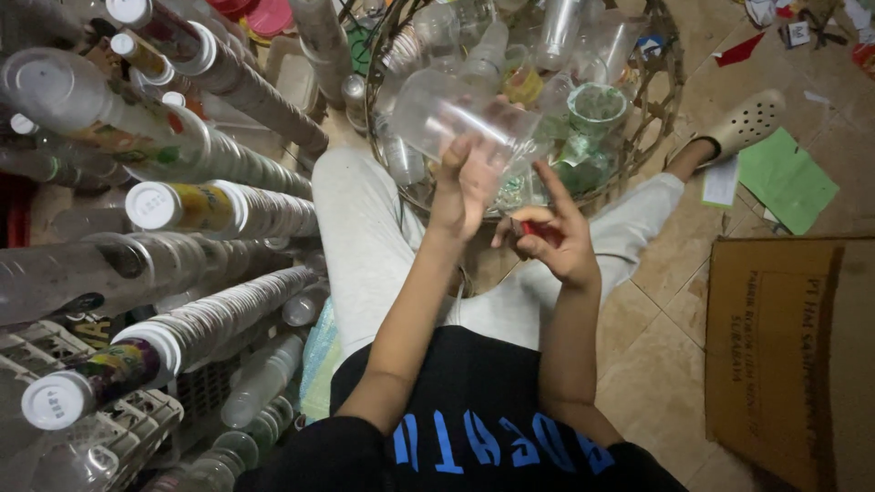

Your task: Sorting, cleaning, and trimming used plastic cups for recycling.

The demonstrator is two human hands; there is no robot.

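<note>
Watching the head cam feed here, going left to right. Far left is a wall of stacked plastic cups nested into long tubes, most capped with white lids, lying roughly sideways across a white crate. The person sits on the tiled floor in light grey trousers, legs spread around a round wire basket packed with loose clear cups and bottles.

Left hand is raised in front of the basket, fingers curled around a clear plastic cup. The cup lies tilted, long axis running up-left to down-right, and it's a bit motion-blurred so I can't tell which end is the mouth. The grip sits at its lower right part.

Right hand is just beside and slightly below, partly closed, index finger pointing up toward the cup, thumb and other fingers pinching a small red object; too small to say what it is. So the cup lies up and to the left of the right hand, close but not touching, and the left hand is the one on it.

Further right: a cream clog, green paper, a flattened cardboard box.
</note>
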